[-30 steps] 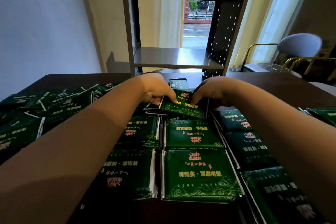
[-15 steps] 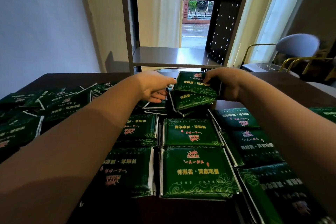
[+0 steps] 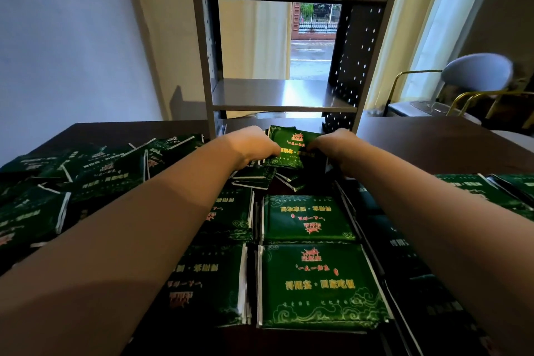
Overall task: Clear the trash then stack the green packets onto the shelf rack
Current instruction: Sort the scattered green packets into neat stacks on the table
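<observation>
Glossy green foil packet [image 3: 290, 143], gold print: half a second ago in right hand [image 3: 336, 146] alone; now left hand [image 3: 254, 147] joins, fingers of both curled on its side edges. Packet sits over the loose heap, just before the grey metal shelf rack [image 3: 283, 95]. Judgement: squaring up before shelving

1. There is a single view, from a wide-angle camera worn on the person's head.
2. It faces forward and tilts down, close over the dark worktop [image 3: 433, 141].
3. The nearest green packets [image 3: 315, 283] fill the lower frame.
4. The shelf rack [image 3: 274, 92] stands straight ahead at upper centre, at the worktop's far edge.
</observation>
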Motion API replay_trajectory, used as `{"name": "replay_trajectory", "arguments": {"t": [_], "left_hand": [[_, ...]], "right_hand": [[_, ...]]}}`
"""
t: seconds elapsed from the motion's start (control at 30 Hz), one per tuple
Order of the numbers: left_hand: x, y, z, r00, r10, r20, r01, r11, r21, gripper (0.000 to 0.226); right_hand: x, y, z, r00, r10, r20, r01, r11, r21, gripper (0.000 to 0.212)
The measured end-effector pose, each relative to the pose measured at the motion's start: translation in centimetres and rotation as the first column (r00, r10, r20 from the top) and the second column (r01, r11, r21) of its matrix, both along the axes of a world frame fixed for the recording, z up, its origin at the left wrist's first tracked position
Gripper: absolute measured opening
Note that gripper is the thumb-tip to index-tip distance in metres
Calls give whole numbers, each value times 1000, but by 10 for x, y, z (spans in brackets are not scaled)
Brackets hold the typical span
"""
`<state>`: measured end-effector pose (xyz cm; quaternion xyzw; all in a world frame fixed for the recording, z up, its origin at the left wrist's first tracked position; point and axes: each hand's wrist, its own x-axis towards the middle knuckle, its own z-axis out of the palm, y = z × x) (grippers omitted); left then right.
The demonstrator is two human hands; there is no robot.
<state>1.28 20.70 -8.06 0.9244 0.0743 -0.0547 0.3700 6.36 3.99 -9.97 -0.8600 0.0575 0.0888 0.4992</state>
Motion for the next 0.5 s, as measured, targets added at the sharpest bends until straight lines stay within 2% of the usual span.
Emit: {"name": "replay_trajectory", "arguments": {"t": [0.13,0.3,0.4,0.5], "left_hand": [[3,-3,-4,997,-60,-56,62,998,31,34],[3,-9,-7,995,-78,-62,80,996,35,38],[2,-11,-3,995,-81,-62,83,996,33,30],[1,-12,-2,996,-69,-60,70,997,21,32]], "right_hand": [[6,-3,-2,998,14,-69,-21,996,-88,27],[11,-4,4,976,43,-213,-20,994,110,29],[11,-2,3,953,131,-273,-95,986,139,34],[11,-1,-1,941,191,-278,-153,976,152,38]]}}
